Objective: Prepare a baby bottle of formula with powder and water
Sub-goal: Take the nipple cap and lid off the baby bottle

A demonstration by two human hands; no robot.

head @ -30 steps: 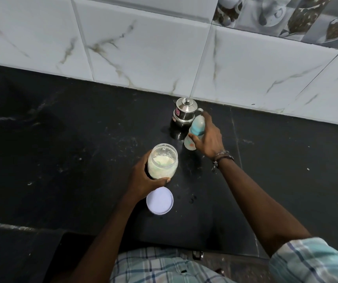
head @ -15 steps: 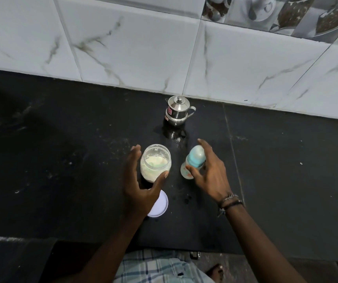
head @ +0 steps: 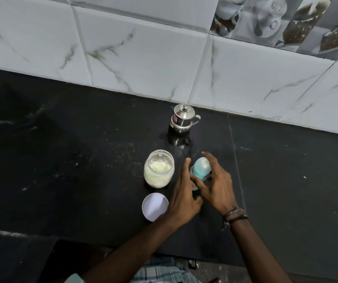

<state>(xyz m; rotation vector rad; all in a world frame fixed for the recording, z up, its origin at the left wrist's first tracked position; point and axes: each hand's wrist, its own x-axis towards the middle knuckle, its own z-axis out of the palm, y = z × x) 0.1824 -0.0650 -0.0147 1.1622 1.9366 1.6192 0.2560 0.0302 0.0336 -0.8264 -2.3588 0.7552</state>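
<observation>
A small baby bottle with a teal collar and a clear cap stands on the black counter. My right hand curls round it, thumb in front and fingers at its back and right side. My left hand lies just left of the bottle with its fingers straight, the index tip at the bottle's side. An open clear jar of pale formula powder stands to the left, apart from both hands. Its white lid lies flat in front of it.
A small lidded steel pot with a spout stands behind the jar and bottle, close to the white marble-tiled wall. The counter's front edge runs just below my forearms.
My left hand has let go of the powder jar and moved right to the bottle. My right hand has brought the bottle from beside the steel pot to a spot right of the jar.
</observation>
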